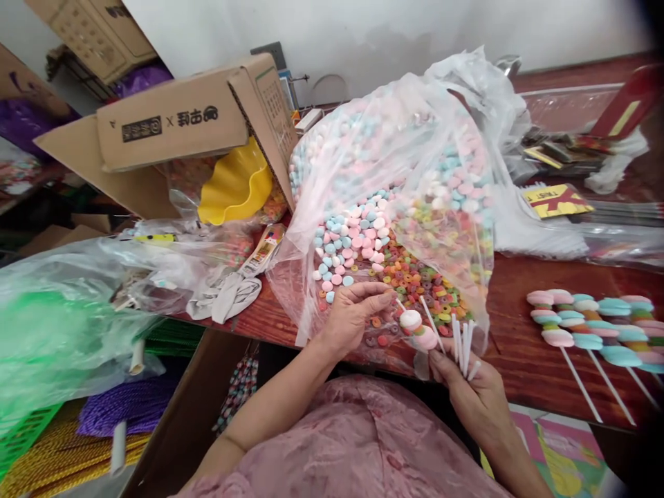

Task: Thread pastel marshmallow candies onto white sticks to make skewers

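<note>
My left hand (351, 315) is pinched at the tip of a white stick (430, 323) that carries a white and a pink marshmallow (418, 329). My right hand (469, 387) grips that stick together with a bundle of several bare white sticks (461, 340). Both hands hover over the mouth of a big clear plastic bag (404, 173) on the red-brown table (519, 353). Inside the bag lie pastel marshmallows (353, 238) and coloured candy rings (420, 280).
Several finished marshmallow skewers (586, 325) lie on the table at the right. A cardboard box (191, 121) and a yellow bowl (236, 183) stand at the back left. Crumpled plastic bags (67, 311) and purple and gold cord (124, 408) fill the left side.
</note>
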Available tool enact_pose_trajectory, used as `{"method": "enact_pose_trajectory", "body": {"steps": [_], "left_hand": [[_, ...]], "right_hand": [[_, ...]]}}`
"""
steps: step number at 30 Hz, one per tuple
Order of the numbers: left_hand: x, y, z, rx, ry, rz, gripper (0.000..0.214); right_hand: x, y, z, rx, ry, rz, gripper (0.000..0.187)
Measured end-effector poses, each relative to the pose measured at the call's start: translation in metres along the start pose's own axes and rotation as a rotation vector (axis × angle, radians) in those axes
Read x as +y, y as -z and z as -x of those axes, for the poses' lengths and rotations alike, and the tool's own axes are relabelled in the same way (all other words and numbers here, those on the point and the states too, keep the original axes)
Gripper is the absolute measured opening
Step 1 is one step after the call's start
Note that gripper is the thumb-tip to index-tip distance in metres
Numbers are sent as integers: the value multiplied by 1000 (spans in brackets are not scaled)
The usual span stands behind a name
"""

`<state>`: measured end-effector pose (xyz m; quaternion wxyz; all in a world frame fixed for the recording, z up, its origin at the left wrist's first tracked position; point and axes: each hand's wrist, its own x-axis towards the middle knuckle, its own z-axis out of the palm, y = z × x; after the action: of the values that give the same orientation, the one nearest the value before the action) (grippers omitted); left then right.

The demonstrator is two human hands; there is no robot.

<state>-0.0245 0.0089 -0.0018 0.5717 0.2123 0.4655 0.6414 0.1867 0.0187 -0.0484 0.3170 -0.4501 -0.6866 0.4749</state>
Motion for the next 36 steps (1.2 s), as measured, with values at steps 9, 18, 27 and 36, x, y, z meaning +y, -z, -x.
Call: {"method": "enact_pose_trajectory", "body": {"steps": [9,18,27,36], "left_hand": [[-8,15,2,44,-201,-62,24],[-17,19,9,-90,-805,-757,21],[-33,7,14,-38,-410,-400,30],[-25,7,18,-58,-538,-422,23]], "right_hand": [[-17,-7,0,-21,151,118,24],[-4,-13,2,6,134,132,27],[0,-14,9,103,-65,57,33],[-2,-21,6,65,-40,-15,33]]}}
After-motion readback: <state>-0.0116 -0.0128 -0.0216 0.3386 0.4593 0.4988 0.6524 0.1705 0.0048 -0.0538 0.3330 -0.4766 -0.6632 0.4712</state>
